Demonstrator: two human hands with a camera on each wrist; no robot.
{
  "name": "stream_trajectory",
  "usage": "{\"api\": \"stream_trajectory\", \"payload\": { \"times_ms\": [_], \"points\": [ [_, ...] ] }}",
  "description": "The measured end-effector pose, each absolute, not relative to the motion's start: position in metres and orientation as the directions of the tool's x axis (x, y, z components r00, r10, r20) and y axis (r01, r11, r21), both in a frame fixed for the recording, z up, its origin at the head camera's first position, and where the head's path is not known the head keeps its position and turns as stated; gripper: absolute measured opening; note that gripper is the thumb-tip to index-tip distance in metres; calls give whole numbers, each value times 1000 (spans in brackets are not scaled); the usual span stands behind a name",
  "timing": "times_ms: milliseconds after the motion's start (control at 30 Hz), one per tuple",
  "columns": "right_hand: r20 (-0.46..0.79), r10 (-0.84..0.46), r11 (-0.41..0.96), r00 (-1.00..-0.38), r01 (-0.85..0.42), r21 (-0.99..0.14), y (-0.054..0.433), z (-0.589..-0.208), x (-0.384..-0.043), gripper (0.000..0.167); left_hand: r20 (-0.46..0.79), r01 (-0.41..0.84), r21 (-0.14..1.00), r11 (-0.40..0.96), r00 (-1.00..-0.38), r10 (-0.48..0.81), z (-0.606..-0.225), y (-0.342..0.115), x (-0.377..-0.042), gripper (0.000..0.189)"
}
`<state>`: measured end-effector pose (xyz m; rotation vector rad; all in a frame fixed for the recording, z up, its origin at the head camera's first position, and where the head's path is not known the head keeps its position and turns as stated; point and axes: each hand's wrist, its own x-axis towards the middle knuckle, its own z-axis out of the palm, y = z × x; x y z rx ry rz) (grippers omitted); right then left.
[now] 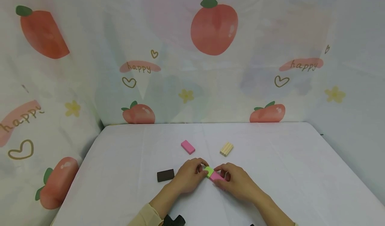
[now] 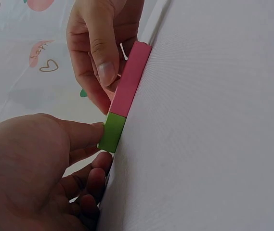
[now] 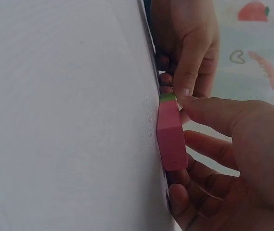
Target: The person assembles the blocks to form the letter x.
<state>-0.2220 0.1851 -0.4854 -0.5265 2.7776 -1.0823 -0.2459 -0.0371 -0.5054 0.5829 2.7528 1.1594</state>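
Plainly, the patterned curtain (image 1: 204, 74) takes up the most room, standing past both hands and along their left side. Below it the white table (image 1: 285, 162) spreads around the hands. The left hand (image 1: 190, 175), below a pale sleeve (image 1: 145, 216), and the right hand (image 1: 237, 181) face each other just above the cloth, fingers bent, thumbs parted from the forefingers by little more than a block. Next to the left wrist sits a black object (image 1: 174, 221), cut off by the lower edge, so I can't say what it is. Just left of the left hand lies a dark brown block (image 1: 165, 175). Between the hands is the held pink block (image 1: 217, 177), pinched by the right hand; its thumb contact is partly hidden. Beyond the left hand lies a second pink block (image 1: 187, 147), and beyond the right hand a pale wooden block (image 1: 226, 149) with lengthwise lines. Smallest in sight, the green block (image 1: 209, 171) is pinched by the left thumb and fingers, its end against the held pink block.
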Motion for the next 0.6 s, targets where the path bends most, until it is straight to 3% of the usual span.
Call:
{"api": "stream_trajectory", "payload": {
  "times_ms": [600],
  "points": [
    [97, -448, 565, -889, -365, -739, 191, -496, -225, 30, 47, 296, 709, 639, -925, 376, -506, -37, -246, 18]
  ]
}}
